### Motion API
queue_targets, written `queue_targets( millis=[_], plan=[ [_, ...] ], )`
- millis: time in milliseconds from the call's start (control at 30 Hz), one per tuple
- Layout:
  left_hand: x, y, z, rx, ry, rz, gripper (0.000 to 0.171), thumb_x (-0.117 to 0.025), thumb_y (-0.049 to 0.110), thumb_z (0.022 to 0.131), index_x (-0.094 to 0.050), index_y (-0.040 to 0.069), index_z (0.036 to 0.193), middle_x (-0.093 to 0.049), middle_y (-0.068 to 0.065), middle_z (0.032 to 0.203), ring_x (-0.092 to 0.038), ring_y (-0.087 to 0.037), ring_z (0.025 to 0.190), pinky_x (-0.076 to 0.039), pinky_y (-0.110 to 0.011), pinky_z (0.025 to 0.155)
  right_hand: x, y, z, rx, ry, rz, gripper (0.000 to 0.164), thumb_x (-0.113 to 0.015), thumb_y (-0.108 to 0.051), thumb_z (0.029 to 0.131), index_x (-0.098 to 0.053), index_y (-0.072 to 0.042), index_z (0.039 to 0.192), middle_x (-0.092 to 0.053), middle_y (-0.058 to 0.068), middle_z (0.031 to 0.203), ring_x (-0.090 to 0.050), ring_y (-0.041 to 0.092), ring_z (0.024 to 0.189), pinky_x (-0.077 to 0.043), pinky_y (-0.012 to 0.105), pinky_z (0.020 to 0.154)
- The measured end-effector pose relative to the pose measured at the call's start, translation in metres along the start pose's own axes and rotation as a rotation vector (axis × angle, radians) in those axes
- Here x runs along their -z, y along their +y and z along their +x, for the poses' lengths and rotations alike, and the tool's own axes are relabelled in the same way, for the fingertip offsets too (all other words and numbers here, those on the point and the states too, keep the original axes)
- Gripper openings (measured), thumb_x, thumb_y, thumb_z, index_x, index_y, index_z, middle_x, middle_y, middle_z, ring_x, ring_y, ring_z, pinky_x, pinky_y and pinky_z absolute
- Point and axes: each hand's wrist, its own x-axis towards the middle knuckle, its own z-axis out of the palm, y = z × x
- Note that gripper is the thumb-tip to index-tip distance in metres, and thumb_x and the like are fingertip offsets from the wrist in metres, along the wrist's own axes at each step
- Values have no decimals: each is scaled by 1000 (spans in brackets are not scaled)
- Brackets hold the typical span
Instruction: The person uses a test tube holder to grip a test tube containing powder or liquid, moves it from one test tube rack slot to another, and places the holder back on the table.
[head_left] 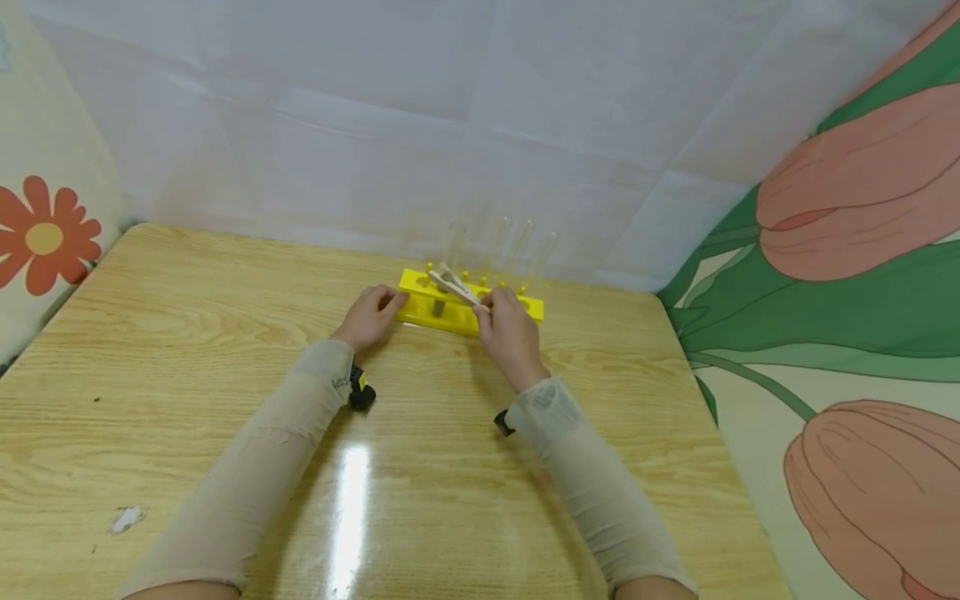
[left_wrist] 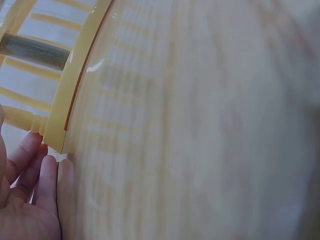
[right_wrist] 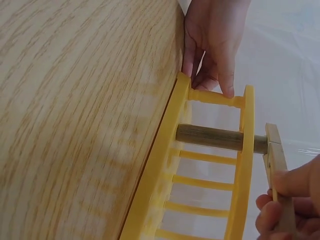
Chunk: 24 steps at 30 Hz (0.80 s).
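A yellow test tube rack [head_left: 414, 281] stands on the table near the back wall. My left hand [head_left: 367, 317] grips its left end; in the right wrist view the thumb lies against the end post and the other fingers are at the rack's far side. A test tube with dark grey-brown contents [right_wrist: 210, 136] stands in a hole near that end. My right hand [head_left: 513, 333] holds a wooden test tube clamp [right_wrist: 274, 155] between thumb and fingers. Its jaws are around the tube's upper part, just above the rack's top plate.
Several clear test tubes [head_left: 520, 242] stand along the rack's back. The wooden table [head_left: 225, 333] has a pale worn patch [head_left: 126, 520] at front left. A white sheet [head_left: 337, 125] hangs behind, and a flowered cloth [head_left: 847, 333] covers the right side.
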Motion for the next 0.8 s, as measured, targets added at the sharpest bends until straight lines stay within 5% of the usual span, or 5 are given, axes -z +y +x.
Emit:
queue_targets(
  millis=[800],
  plan=[
    [-1,-3,2,-10,2,0,53,-37,49,99,-54,2,116,-48,-17,115,-46,-30,102,-37,-46,89,-11,6,-4,48,84,-38,17,-63,-24,92,-63,-7,90,-58,4,82,-54,19,64,-44,35,50]
  ],
)
